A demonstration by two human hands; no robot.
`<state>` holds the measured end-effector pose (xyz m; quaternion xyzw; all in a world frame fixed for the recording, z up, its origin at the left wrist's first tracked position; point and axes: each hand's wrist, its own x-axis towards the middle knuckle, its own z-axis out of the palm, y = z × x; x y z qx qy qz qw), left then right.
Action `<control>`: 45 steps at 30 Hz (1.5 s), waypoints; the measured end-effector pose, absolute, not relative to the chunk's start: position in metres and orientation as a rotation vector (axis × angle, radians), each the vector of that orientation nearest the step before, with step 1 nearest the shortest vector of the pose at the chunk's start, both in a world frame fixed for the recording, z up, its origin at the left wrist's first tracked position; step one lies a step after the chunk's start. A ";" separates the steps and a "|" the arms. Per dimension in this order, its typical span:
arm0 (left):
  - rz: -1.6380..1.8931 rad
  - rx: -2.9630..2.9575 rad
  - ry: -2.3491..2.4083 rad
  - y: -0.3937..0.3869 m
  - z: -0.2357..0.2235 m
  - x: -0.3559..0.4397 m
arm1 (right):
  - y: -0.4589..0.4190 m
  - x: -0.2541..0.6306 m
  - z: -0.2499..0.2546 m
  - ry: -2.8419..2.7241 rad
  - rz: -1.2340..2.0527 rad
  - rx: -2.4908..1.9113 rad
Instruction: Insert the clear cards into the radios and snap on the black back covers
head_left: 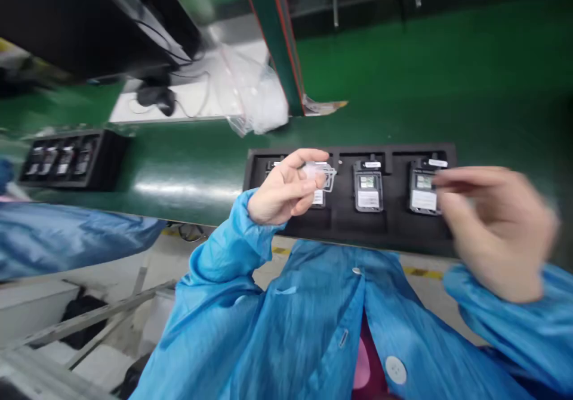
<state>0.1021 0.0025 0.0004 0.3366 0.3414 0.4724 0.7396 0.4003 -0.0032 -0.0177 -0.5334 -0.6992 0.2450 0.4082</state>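
Note:
My left hand (293, 186) pinches a thin, pale, frame-shaped piece (330, 179) with see-through openings between thumb and fingers. It is held over the left part of a black compartment tray (349, 224). Under that hand lies a partly hidden device. A small black rectangular device (369, 192) with white labels rests in the tray's middle. Another such device (424, 198) sits in the right compartment. Beside it, smeared by motion, is my right hand (496, 227), its thumb and forefinger reaching over the device's right edge; whether they touch or grip anything, I cannot tell.
On the green bench (188, 167), a second black tray (67, 160) with several devices stands at the left. Clear plastic bags (257, 98) lie behind, near a green post (280, 42). A dark mouse (156, 94) and cables sit below a monitor. Another person's blue sleeve (76, 233) is at the left.

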 end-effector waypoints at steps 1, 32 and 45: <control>0.992 0.732 0.715 0.000 -0.006 0.113 | -0.001 0.388 -0.015 -1.808 0.751 -1.254; 0.807 0.489 0.896 0.007 -0.056 0.188 | 0.010 0.413 -0.033 -1.265 1.660 -1.123; 0.719 1.054 1.001 0.018 -0.056 0.240 | 0.003 0.436 -0.046 -1.314 1.569 -1.186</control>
